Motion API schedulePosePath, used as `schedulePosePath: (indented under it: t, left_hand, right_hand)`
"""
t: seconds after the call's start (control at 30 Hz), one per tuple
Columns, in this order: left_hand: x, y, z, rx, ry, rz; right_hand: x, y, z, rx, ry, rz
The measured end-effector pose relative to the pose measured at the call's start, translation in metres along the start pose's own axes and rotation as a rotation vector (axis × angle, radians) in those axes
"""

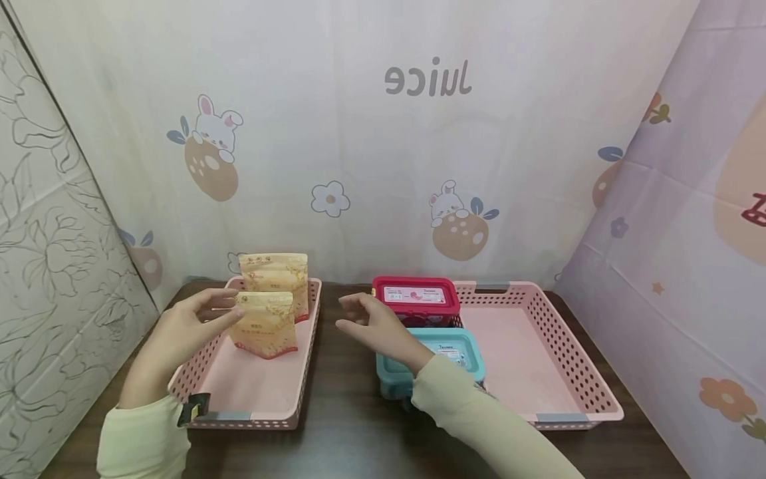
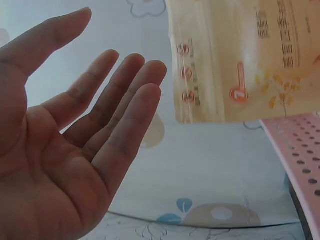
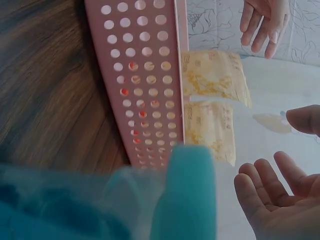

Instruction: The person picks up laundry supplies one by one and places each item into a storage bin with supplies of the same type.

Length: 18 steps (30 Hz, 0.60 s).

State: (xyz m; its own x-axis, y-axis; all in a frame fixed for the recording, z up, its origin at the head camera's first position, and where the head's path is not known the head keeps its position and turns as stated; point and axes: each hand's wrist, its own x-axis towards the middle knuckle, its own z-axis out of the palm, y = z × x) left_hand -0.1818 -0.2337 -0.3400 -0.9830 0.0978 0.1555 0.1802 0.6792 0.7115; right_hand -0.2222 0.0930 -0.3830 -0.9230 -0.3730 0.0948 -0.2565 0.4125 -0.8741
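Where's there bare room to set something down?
Inside the right pink perforated plastic basket, and on the dark wooden table between the left pink basket and teal rectangular box. Crowded: left basket's far half, with two yellow pouches.

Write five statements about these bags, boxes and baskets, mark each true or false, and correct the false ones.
1. Two yellow bags stand in the left basket. True.
2. Both lidded boxes stand in the left basket too. False: they are to its right.
3. In the head view, the red-lidded box stands behind the turquoise-lidded box. True.
4. The right basket has solid walls. False: the right basket has walls full of holes.
5. The front bag partly hides the other. True.
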Motion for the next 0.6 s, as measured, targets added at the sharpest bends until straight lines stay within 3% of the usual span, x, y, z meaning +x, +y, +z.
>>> schedulePosePath:
  t: [0.3,0.6]
  left_hand:
    - [-0.003,0.008,0.014,0.019,-0.014,0.059]
    - [-0.002,0.017,0.038,-0.046,0.003,0.235]
  right_hand:
    - [-0.018,0.006,-0.013,0.033,-0.034,0.03]
    - [-0.04,0.012,-0.029,0.001,-0.002,0.02]
